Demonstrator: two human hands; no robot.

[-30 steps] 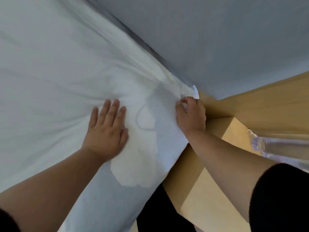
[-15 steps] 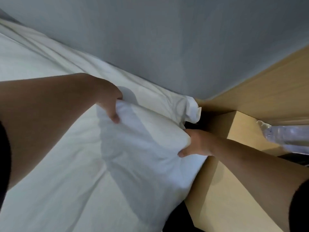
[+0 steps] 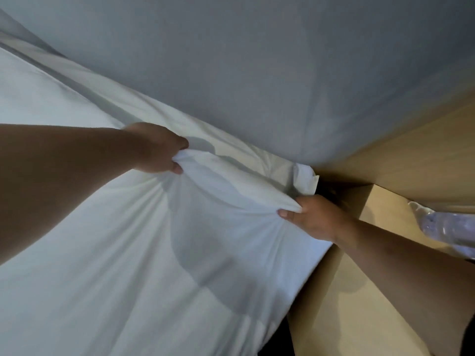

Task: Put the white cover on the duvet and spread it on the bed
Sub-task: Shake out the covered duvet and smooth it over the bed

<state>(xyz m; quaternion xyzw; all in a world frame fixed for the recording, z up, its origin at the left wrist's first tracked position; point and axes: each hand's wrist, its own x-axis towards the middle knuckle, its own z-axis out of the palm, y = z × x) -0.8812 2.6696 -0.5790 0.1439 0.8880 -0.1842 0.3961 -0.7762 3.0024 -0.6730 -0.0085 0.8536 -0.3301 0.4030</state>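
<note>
White cover point(image 3: 159, 240) across centre and lower left of frame, bunched in left hand point(image 3: 159, 150) and right hand point(image 3: 313, 219), both grips closed tight on fabric, probably for pulling corner straight.

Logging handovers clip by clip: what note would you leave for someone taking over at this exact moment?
Left hand grips a bunched fold of the white cover.
Right hand pinches its edge near the corner, beside the wooden furniture.
Cover lies over the bed along the grey wall; fabric is taut between the hands.
Done: cover appears to be on.
Left: pull the corner square, smooth out the creases.
</note>
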